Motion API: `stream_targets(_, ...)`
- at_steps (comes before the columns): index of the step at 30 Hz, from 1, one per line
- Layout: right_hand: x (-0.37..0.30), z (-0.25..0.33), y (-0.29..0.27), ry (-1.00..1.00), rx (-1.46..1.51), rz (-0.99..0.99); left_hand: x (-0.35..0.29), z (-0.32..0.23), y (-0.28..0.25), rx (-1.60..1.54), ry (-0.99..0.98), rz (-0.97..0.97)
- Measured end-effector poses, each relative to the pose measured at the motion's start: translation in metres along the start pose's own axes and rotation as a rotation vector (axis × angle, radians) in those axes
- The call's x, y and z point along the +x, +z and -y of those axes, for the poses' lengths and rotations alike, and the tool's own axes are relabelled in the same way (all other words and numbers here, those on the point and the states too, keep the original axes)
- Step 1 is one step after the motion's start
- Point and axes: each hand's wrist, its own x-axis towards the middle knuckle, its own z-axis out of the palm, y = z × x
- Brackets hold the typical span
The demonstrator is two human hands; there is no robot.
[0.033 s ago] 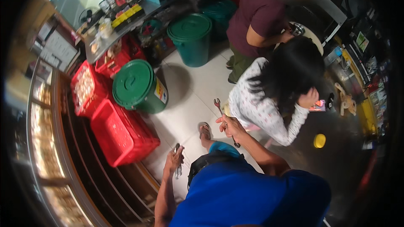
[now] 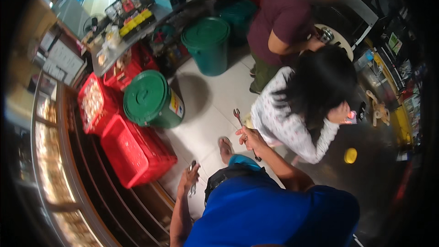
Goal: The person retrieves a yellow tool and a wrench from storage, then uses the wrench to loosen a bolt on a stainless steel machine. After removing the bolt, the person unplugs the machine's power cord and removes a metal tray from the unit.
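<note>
My right hand [image 2: 251, 139] is closed around the middle of a long metal wrench [image 2: 238, 116]. The wrench's forked open jaw points up and away from me, and its other end sticks out below the hand. Lower and to the left, my left hand [image 2: 189, 177] grips a silver metal tool that looks like pliers [image 2: 192, 188]; the fingers partly cover it. Both hands are held in front of my body over the tiled floor, well apart from each other.
Red plastic crates [image 2: 123, 148] and a lidded green bin [image 2: 148, 96] stand at left, by a glass display case [image 2: 50, 151]. Another green bin [image 2: 206, 41] is ahead. One person [image 2: 283, 23] stands; another [image 2: 292, 114] leans on a dark table [image 2: 329, 174] close to my right.
The view has shifted slightly, so bins and crates appear a little lower. My front foot looks slightly different in position. Both hands keep hold of their tools.
</note>
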Motion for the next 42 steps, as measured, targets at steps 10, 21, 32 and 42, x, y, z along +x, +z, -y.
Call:
stream_targets(10,0.18,0.198,-0.016,-0.207,0.088,-0.187,0.201,-0.023,-0.108,0.128,-0.368,0.03)
stream_targets(21,0.368,0.339,-0.118,-0.652,-0.317,-0.669,0.638,-0.326,-0.13,1.043,0.426,0.271)
stream_targets(32,0.399,0.445,-0.209,-0.428,-0.206,-0.796,0.794,-0.673,0.14,0.6,0.076,0.898)
stream_targets(42,0.445,0.481,-0.306,-0.178,0.158,-0.913,0.817,-0.829,0.349,1.501,0.542,1.014)
